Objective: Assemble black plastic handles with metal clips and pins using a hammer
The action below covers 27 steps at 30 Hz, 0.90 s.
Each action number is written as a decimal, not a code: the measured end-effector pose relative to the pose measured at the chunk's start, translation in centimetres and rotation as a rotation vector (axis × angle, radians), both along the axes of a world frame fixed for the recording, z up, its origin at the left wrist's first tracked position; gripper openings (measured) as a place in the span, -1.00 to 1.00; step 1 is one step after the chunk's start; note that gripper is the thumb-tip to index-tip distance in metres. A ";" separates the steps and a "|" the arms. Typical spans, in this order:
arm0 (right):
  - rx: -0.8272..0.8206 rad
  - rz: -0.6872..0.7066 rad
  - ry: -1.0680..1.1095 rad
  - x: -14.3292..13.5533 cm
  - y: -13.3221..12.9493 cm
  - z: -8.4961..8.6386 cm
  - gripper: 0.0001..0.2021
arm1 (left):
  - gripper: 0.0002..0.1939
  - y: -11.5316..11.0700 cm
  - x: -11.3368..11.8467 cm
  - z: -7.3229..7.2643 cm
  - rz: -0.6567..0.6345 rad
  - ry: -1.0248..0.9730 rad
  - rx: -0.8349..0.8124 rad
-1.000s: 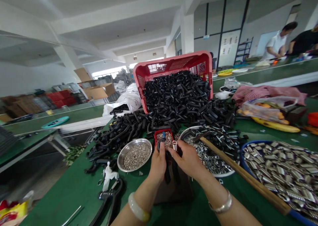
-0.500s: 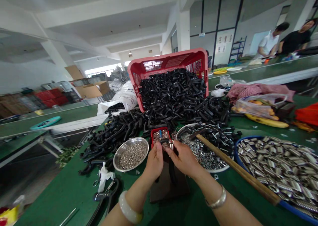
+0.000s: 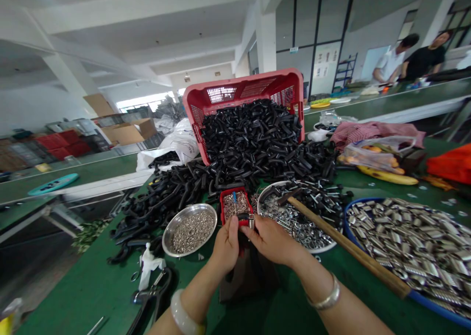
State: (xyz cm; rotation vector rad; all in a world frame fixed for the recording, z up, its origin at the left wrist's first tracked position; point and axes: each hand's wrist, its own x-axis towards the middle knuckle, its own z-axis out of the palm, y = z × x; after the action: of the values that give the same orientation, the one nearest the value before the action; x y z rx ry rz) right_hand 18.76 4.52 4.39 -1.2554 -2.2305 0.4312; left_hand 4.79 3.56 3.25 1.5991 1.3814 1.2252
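My left hand (image 3: 226, 244) is closed on a black curved handle (image 3: 243, 217), thumb on top. A small metal coil spring (image 3: 251, 221) stands at the fingertips of my right hand (image 3: 274, 239), which pinches it against the handle's end. Whether the spring is fitted onto the handle I cannot tell. Both hands are over a dark block (image 3: 246, 281) on the green table. Just beyond them is a red box (image 3: 222, 210) of small metal parts with a blue-handled tool (image 3: 234, 196) standing in it.
A steel bowl (image 3: 166, 239) of small metal pieces sits left. To the right are a white basin (image 3: 324, 250) of metal parts, a wooden-handled hammer (image 3: 349, 246) and a blue basin (image 3: 348, 227) of springs. Behind, a tipped red crate (image 3: 243, 82) spills black handles. Two people work far right.
The whole view has shifted slightly. My hands have drawn a little nearer to me, so more of the red box shows. Both hands keep their hold.
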 end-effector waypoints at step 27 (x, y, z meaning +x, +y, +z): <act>-1.018 0.078 1.243 -3.3 2.0 -5.9 -0.66 | 0.13 -0.1 -0.3 -1.4 0.076 0.932 -0.055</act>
State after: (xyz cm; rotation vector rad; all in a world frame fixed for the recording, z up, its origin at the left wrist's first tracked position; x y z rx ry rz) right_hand 15.48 6.49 -1.47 -0.8181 -0.9161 1.8889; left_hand 4.51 3.49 1.84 2.2078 1.9992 0.4300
